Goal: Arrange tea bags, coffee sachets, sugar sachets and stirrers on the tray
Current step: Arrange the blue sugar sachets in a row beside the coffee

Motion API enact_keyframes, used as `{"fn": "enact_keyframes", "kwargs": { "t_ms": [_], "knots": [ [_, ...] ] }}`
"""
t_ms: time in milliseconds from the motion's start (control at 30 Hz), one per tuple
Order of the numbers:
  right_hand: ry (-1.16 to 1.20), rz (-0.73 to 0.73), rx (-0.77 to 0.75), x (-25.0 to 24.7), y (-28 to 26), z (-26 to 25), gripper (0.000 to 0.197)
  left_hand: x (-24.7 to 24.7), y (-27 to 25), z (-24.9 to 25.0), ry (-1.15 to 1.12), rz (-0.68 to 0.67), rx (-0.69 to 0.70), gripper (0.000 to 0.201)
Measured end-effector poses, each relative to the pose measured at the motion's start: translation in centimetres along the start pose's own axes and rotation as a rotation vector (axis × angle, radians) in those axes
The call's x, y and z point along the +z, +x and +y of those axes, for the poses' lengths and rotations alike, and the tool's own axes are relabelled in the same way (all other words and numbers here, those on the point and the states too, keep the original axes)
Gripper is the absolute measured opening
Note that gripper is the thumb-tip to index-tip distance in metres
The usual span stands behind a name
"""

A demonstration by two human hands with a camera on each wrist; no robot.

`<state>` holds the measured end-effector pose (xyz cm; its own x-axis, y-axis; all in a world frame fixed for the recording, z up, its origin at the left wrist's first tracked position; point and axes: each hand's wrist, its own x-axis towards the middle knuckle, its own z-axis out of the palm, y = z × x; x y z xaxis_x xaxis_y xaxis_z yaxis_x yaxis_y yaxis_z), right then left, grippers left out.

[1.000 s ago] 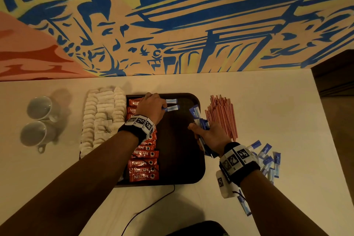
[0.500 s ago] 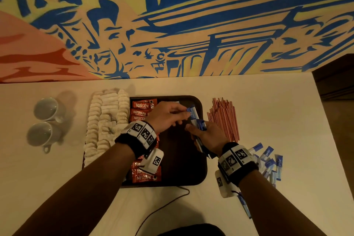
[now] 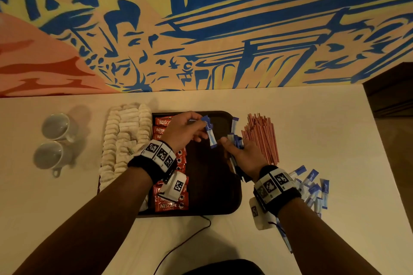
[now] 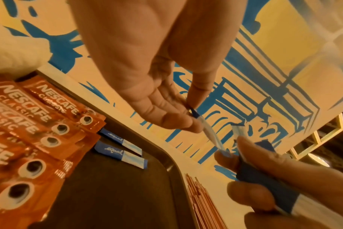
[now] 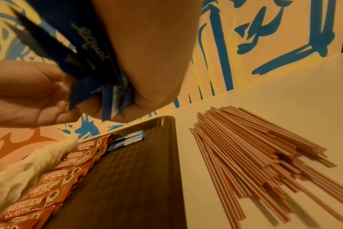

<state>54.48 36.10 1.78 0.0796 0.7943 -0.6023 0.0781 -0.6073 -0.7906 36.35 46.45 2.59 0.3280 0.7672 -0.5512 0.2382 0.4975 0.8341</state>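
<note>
White bench (image 3: 290, 118) under my view: my left hand (image 3: 183, 129) pinches one sugar sachet (image 3: 210, 134) above the tray (image 3: 214, 181); my right hand (image 3: 243, 156) grips a sachet bundle (image 3: 235, 140) beside the stirrers (image 3: 261, 136).

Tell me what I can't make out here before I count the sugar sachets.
- Bundle count: the right hand wraps the blue sachets; right wrist view blurs them.
- Two laid sachets: in the head view the left hand covers them.
- Loose pile: partly behind the right wristband, overlapping.
- Coffee sachets: the left forearm hides mid-column.
</note>
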Motion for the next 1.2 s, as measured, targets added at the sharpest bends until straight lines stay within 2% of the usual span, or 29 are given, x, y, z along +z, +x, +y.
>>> {"fn": "enact_keyframes", "kwargs": {
  "t_ms": [133, 200, 233, 300, 400, 500, 567, 700, 800, 967, 1067, 1133, 1200],
  "knots": [
    [-0.097, -0.004, -0.065, 0.3, 0.5, -0.3, 0.033, 0.2, -0.2, 0.3, -0.085, -0.005, -0.028, 0.010],
    [-0.164, 0.000, -0.079, 0.3, 0.9, -0.2, 0.031, 0.1, -0.3, 0.1, -0.052, -0.023, 0.006, 0.020],
    [-0.200, -0.002, -0.083, 0.2, 1.2, -0.1, 0.032, -0.2, -0.2, -0.1, 0.036, -0.039, 0.059, 0.029],
    [-0.265, -0.024, -0.082, 0.1, 1.5, 0.0, 0.035, -0.7, -0.1, -0.6, 0.352, -0.091, 0.213, 0.042],
    [-0.301, -0.078, -0.080, -0.2, 1.7, -0.2, 0.033, -1.5, 0.1, -1.0, 0.677, -0.147, 0.388, 0.031],
    [-0.285, -0.080, -0.053, -0.5, 2.1, -0.1, 0.034, -2.1, 0.7, -1.4, 0.836, -0.140, 0.439, 0.021],
    [-0.326, -0.045, -0.030, -0.7, 2.4, 0.4, 0.035, -2.4, 1.4, -2.1, 0.945, -0.094, 0.442, 0.020],
    [-0.414, 0.015, 0.003, -1.0, 2.6, 1.3, 0.035, -2.8, 2.9, -4.3, 1.077, 0.115, 0.395, 0.022],
    [-0.466, -0.003, 0.029, -1.0, 2.4, 1.5, 0.035, -2.3, 3.7, -5.8, 1.163, 0.146, 0.382, 0.024],
    [-0.591, 0.002, 0.035, -1.2, 2.3, 1.6, 0.029, -1.5, 4.3, -6.4, 1.213, 0.140, 0.395, 0.029],
    [-0.785, 0.022, -0.036, -1.2, 1.8, 1.2, 0.026, -1.4, 4.1, -6.1, 1.218, 0.127, 0.384, 0.034],
    [-0.938, 0.057, -0.109, -0.9, 1.3, 0.9, 0.029, -1.0, 3.2, -5.1, 1.104, 0.119, 0.387, 0.031],
    [-1.029, 0.101, -0.173, -0.6, 0.7, 0.6, 0.032, -0.2, 1.6, -3.4, 0.823, 0.050, 0.310, 0.034]
  ]
}}
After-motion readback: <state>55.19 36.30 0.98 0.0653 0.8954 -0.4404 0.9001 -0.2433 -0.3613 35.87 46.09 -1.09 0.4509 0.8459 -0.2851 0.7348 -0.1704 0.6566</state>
